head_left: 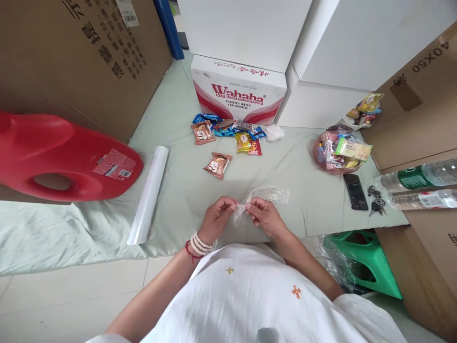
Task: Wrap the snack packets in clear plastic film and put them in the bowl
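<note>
Working the gathered part of a clear plastic bag (272,194)

The bag is held near the 6 o'clock edge of the bench (193,200), its loose end spread toward 2 o'clock. It is pinched narrowly by the left hand (220,216) and the right hand (264,215), set close together. Handling of the bag's mouth or neck is judged to be the step in hand; whether it is being opened or knotted cannot be told. From the hands, a brown packet (218,165) is seen at 11 o'clock and a filled pink bowl (318,158) at 2. Next, fine fingertip control is probably called for, the thin film being kept untorn.
</note>
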`<action>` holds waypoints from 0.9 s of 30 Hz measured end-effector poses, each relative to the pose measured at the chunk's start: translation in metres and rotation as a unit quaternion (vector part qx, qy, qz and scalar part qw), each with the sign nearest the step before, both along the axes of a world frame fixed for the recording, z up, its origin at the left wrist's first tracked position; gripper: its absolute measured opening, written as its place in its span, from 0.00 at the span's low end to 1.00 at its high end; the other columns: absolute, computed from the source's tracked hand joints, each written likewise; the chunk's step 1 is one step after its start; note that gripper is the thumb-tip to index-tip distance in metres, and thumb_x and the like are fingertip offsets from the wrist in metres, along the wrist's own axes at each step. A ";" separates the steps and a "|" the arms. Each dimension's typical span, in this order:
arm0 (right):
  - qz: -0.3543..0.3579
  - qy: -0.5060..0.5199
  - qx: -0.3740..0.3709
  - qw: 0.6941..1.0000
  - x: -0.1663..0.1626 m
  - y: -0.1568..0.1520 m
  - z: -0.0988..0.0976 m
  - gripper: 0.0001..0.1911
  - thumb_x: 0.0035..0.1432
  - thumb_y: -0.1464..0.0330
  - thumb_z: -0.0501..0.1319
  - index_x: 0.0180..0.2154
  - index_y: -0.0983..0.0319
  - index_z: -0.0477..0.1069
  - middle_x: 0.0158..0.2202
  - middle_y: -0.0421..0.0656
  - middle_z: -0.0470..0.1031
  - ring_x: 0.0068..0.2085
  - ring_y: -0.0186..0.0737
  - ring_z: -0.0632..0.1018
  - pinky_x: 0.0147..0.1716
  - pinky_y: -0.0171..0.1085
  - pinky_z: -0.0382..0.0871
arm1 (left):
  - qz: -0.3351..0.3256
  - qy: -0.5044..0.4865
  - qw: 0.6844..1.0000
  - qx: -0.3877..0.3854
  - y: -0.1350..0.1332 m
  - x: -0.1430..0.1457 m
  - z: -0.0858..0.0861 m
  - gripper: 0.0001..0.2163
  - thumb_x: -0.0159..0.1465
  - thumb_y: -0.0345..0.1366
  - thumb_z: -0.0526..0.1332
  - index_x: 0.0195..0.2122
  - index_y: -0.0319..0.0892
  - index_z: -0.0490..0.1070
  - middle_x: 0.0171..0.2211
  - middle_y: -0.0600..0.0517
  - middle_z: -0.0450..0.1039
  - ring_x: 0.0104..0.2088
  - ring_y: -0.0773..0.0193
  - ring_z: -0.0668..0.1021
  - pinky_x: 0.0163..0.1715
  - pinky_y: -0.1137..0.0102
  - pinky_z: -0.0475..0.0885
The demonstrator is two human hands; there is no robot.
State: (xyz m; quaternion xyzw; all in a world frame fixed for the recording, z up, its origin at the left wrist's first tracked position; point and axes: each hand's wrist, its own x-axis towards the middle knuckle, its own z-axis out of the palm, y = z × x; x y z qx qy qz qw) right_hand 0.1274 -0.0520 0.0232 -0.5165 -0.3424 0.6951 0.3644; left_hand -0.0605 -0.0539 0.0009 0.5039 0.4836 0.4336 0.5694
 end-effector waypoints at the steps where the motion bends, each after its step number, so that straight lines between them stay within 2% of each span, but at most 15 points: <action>1: -0.005 -0.010 0.000 1.000 0.000 -0.001 0.000 0.26 0.47 0.45 0.72 0.30 0.61 0.71 0.26 0.37 0.69 0.23 0.29 0.63 0.17 0.30 0.56 | 0.003 0.011 1.000 0.001 0.000 0.000 -0.001 0.14 0.67 0.49 0.63 0.34 0.42 0.72 0.34 0.50 0.76 0.35 0.63 0.75 0.39 0.68 0.70; 4: -0.013 -0.043 0.021 0.999 -0.001 -0.006 0.000 0.26 0.51 0.43 0.69 0.31 0.60 0.71 0.28 0.38 0.69 0.26 0.31 0.66 0.18 0.30 0.60 | 0.015 0.064 0.998 0.020 -0.001 0.003 0.000 0.14 0.67 0.48 0.61 0.33 0.43 0.72 0.29 0.53 0.73 0.32 0.64 0.73 0.36 0.69 0.68; 7: 0.010 -0.080 0.056 0.995 -0.004 -0.008 0.001 0.23 0.51 0.48 0.71 0.33 0.59 0.72 0.30 0.38 0.69 0.30 0.34 0.68 0.20 0.31 0.65 | 0.005 0.100 0.994 0.053 -0.002 0.007 0.002 0.13 0.66 0.48 0.62 0.33 0.43 0.73 0.30 0.52 0.74 0.33 0.63 0.74 0.38 0.68 0.68; 9: -0.003 -0.095 0.072 0.993 -0.005 -0.008 0.000 0.20 0.51 0.51 0.71 0.33 0.59 0.73 0.29 0.38 0.67 0.30 0.34 0.67 0.21 0.31 0.65 | 0.020 0.091 0.994 0.048 0.000 0.008 0.002 0.13 0.65 0.48 0.63 0.33 0.43 0.73 0.31 0.52 0.75 0.33 0.63 0.74 0.39 0.68 0.68; 12: -0.066 -0.082 0.074 0.992 0.001 -0.007 -0.004 0.18 0.52 0.53 0.70 0.32 0.59 0.71 0.28 0.36 0.66 0.27 0.32 0.65 0.22 0.32 0.63 | 0.107 0.015 0.994 -0.018 0.004 0.006 -0.004 0.14 0.62 0.49 0.66 0.33 0.43 0.72 0.29 0.54 0.73 0.32 0.64 0.73 0.37 0.68 0.69; 14: -0.093 -0.071 0.067 0.991 0.006 -0.008 -0.008 0.18 0.51 0.53 0.71 0.32 0.59 0.71 0.28 0.35 0.65 0.25 0.30 0.63 0.22 0.32 0.62 | 0.159 -0.066 0.981 -0.087 0.006 0.001 -0.010 0.17 0.58 0.51 0.69 0.33 0.43 0.71 0.29 0.54 0.73 0.31 0.65 0.73 0.36 0.69 0.70; 17: -0.084 -0.085 0.050 0.992 0.014 -0.014 -0.017 0.20 0.51 0.51 0.70 0.32 0.58 0.70 0.27 0.34 0.64 0.24 0.31 0.63 0.22 0.33 0.61 | 0.179 -0.162 0.953 -0.181 0.006 -0.006 -0.017 0.21 0.49 0.52 0.75 0.32 0.42 0.70 0.31 0.53 0.74 0.33 0.65 0.76 0.35 0.69 0.71; 19: -0.064 -0.137 0.056 0.987 0.019 -0.022 -0.022 0.19 0.54 0.51 0.68 0.34 0.58 0.70 0.27 0.35 0.65 0.25 0.32 0.64 0.23 0.34 0.61 | 0.178 -0.185 0.944 -0.206 0.004 -0.008 -0.017 0.23 0.46 0.51 0.77 0.31 0.42 0.70 0.33 0.52 0.75 0.35 0.64 0.77 0.34 0.69 0.72; 21: -0.077 -0.240 0.114 0.961 0.023 -0.028 -0.022 0.16 0.59 0.53 0.65 0.36 0.59 0.71 0.29 0.37 0.68 0.27 0.34 0.66 0.26 0.35 0.64 | 0.179 -0.184 0.946 -0.200 0.002 -0.008 -0.015 0.23 0.46 0.52 0.77 0.32 0.42 0.71 0.34 0.52 0.76 0.36 0.64 0.78 0.35 0.70 0.72; 23: -0.108 -0.339 0.216 0.909 0.026 -0.032 -0.016 0.12 0.63 0.57 0.63 0.38 0.59 0.72 0.33 0.39 0.71 0.30 0.35 0.69 0.31 0.36 0.66 | 0.171 -0.168 0.954 -0.179 0.000 -0.007 -0.013 0.22 0.48 0.53 0.76 0.32 0.42 0.72 0.35 0.52 0.77 0.37 0.63 0.78 0.36 0.69 0.73; 25: -0.102 -0.375 0.312 0.867 0.026 -0.031 -0.006 0.09 0.66 0.61 0.61 0.38 0.59 0.73 0.35 0.41 0.72 0.32 0.36 0.71 0.34 0.38 0.67 | 0.156 -0.141 0.966 -0.154 0.000 -0.004 -0.011 0.21 0.51 0.53 0.75 0.33 0.42 0.73 0.36 0.50 0.79 0.38 0.62 0.78 0.38 0.68 0.73; 27: -0.059 -0.359 0.365 0.857 0.022 -0.026 0.003 0.09 0.68 0.62 0.59 0.39 0.58 0.75 0.35 0.42 0.73 0.34 0.38 0.72 0.35 0.38 0.68 | 0.136 -0.109 0.977 -0.124 -0.001 -0.001 -0.010 0.20 0.54 0.54 0.73 0.33 0.42 0.74 0.36 0.49 0.79 0.38 0.62 0.78 0.40 0.67 0.74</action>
